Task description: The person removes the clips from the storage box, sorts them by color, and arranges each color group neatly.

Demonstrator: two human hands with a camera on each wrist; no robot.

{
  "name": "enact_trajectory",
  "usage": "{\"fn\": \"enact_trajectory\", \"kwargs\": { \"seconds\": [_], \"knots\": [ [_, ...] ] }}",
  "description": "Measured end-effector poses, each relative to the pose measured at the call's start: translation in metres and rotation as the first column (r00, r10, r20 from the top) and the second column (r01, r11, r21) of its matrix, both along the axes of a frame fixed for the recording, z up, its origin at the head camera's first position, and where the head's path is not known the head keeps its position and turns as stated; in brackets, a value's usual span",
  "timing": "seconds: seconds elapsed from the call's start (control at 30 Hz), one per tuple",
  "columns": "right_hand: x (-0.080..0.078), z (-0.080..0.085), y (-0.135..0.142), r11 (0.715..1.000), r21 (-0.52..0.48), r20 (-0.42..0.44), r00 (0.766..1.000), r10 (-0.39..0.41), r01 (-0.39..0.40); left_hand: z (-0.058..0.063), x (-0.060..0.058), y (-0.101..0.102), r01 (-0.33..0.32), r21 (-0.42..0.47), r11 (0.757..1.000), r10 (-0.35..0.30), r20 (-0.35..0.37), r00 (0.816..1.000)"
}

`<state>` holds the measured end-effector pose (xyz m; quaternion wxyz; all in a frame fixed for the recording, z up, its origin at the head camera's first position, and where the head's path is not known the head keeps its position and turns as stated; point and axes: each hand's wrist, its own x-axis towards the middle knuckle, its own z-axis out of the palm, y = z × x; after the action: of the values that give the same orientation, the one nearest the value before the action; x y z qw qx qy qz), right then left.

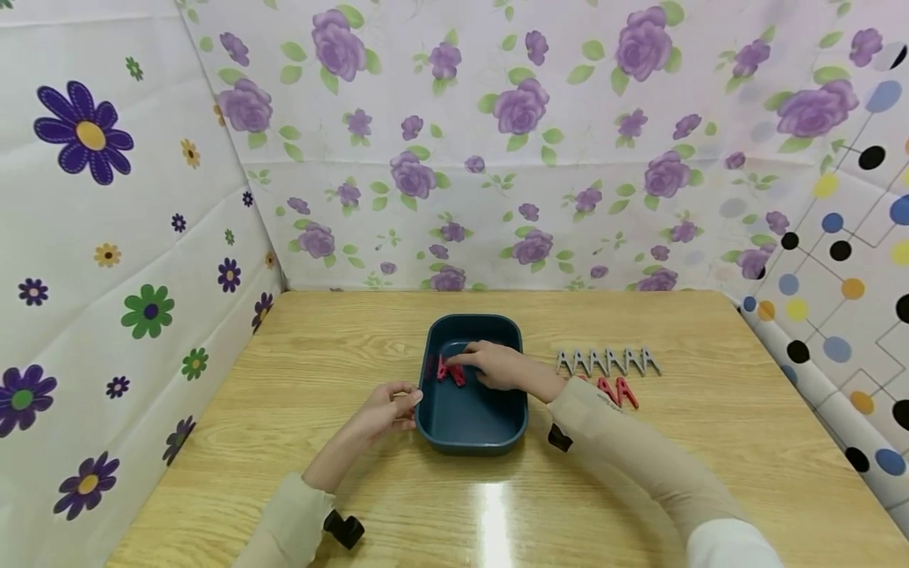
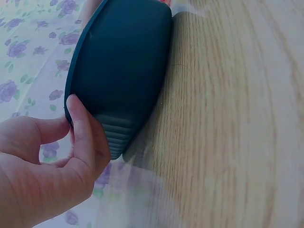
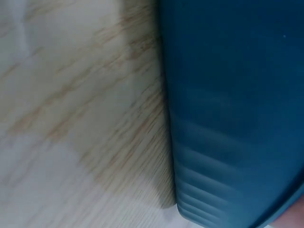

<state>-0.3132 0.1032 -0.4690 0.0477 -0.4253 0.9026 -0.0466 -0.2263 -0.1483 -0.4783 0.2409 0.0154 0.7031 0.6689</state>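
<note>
A dark blue plastic bin [image 1: 469,422] stands on the wooden table. My left hand [image 1: 390,410] pinches its left rim; in the left wrist view, thumb and fingers [image 2: 81,126] lie on either side of the edge. My right hand [image 1: 493,364] reaches over the right rim into the bin, with its fingertips at red clothespins. One red clothespin [image 1: 442,368] is at the left of these fingers, another [image 1: 458,375] just below them. Whether the fingers grip one is not clear. In the right wrist view, the bin's outer wall [image 3: 232,104] hides most of the hand.
Several grey clothespins [image 1: 609,362] stand in a row on the table [image 1: 710,442], right of the bin. In front of them are more red clothespins [image 1: 626,392], partly hidden by the right sleeve [image 1: 625,442]. Flowered cloth [image 1: 454,158] hangs behind the table.
</note>
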Motion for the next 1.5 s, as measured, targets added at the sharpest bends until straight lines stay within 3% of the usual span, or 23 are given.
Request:
{"fn": "enact_trajectory", "kwargs": {
  "seconds": [0.27,0.43,0.63,0.93,1.1,1.27,1.37,1.5],
  "knots": [
    [-0.002,0.002,-0.004,0.999,0.029,0.002,0.999,-0.042,0.042,0.002,0.0,0.001,-0.004,-0.007,1.0,0.004,0.001,1.0],
    [0.0,0.004,-0.003,0.997,0.024,-0.058,0.996,-0.068,0.07,0.003,0.0,0.002,-0.004,-0.014,1.0,0.004,0.006,1.0],
    [0.002,0.008,0.002,0.999,0.011,-0.158,0.986,-0.043,0.046,0.003,-0.002,0.003,-0.002,-0.012,1.0,0.002,0.0,1.0],
    [0.002,0.022,0.013,0.998,-0.064,-0.21,0.977,-0.023,0.009,0.004,-0.003,0.001,-0.01,-0.005,1.0,0.01,-0.006,1.0],
    [0.002,0.021,0.022,0.992,-0.123,-0.269,0.963,0.001,-0.035,0.004,-0.003,0.0,-0.007,-0.005,1.0,0.007,-0.004,1.0],
    [0.01,0.017,0.03,0.971,-0.237,-0.303,0.952,-0.043,-0.031,0.003,-0.002,0.0,0.001,-0.005,1.0,-0.001,-0.003,1.0],
    [0.021,0.015,0.033,0.949,-0.313,-0.283,0.952,-0.118,0.025,0.002,-0.002,0.0,0.007,-0.003,1.0,-0.007,0.003,1.0],
    [0.037,0.011,0.037,0.9,-0.421,-0.212,0.951,-0.223,0.118,0.001,-0.001,0.0,0.016,0.004,1.0,-0.016,0.007,1.0]
  ]
}}
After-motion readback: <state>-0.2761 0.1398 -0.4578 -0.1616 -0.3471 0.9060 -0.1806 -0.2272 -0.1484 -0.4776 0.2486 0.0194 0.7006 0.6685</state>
